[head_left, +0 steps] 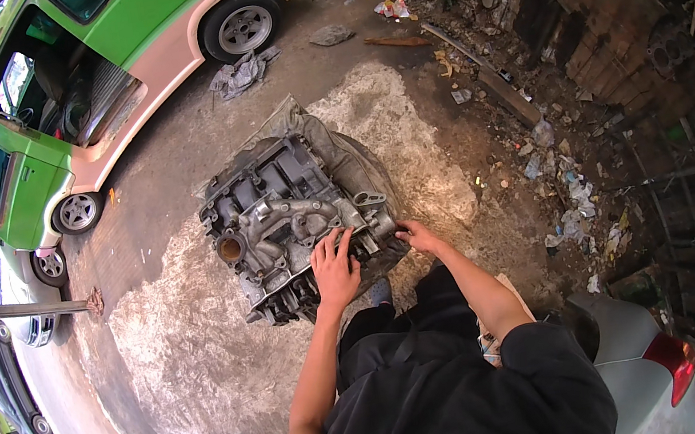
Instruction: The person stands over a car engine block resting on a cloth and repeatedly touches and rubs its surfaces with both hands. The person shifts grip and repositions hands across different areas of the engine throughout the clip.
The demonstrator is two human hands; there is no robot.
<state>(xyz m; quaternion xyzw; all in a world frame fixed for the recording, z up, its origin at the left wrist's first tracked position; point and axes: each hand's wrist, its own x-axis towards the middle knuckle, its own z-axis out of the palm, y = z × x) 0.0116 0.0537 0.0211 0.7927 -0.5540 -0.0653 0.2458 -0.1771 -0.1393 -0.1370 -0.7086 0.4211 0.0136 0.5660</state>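
Observation:
A grey metal engine block (287,170) rests in front of me, with a curved intake manifold (272,221) along its near side. The manifold's round port (231,250) faces left. My left hand (337,270) lies on the near edge of the engine, its fingers stretched out and holding nothing. At the engine's right end, my right hand (421,237) has its fingertips drawn together against the metal. Whatever is between those fingertips is too small to make out. Beneath the engine is a round support draped with a dirty grey cover (367,165).
A green and pink van (155,70) with an open side door stands at the far left. Litter (574,197) and a wooden plank (510,98) lie along the right. A silver car's rear corner (642,353) is close at lower right. A pole (11,309) juts in from the left.

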